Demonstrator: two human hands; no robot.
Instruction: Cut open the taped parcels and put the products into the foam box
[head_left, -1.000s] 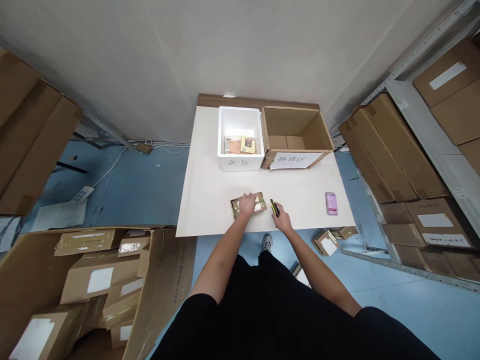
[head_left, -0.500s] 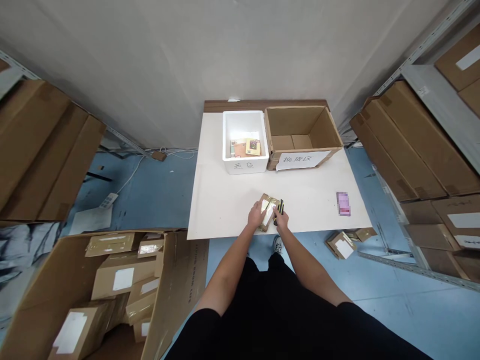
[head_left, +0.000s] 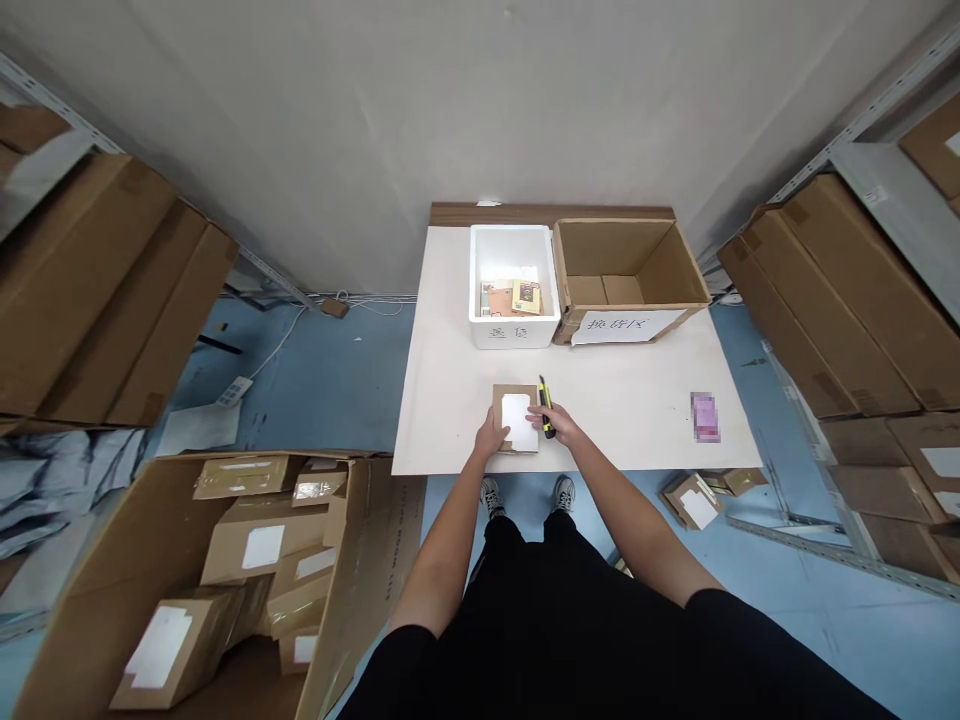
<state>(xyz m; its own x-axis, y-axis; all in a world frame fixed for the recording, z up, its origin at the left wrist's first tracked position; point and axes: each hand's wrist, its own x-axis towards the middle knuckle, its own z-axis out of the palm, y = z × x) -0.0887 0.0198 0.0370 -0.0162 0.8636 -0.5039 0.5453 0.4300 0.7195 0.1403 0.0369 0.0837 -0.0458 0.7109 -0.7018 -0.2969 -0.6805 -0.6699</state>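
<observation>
A small cardboard box (head_left: 515, 396) with a white label (head_left: 516, 420) facing up is between my hands, at the front part of the white table. My left hand (head_left: 491, 437) grips its lower left edge, thumb on top. In my right hand (head_left: 555, 420) is a yellow-and-black utility knife (head_left: 545, 405), its tip pointing away from me. The fingers of that hand also touch the box's right edge. I cannot tell whether the box rests on the tabletop or is slightly raised.
On the table (head_left: 442, 400) stand a white foam box (head_left: 514, 334) with small packets inside and a labelled cardboard box (head_left: 630, 290). A blurred pink item (head_left: 705, 417) lies at right. A large carton (head_left: 375, 530) of parcels is at left; shelves flank both sides.
The small box has been turned from a slant to straight, with a broad labelled face up. The knife has come clear of its taped surface to the right side. My view has shifted slightly.
</observation>
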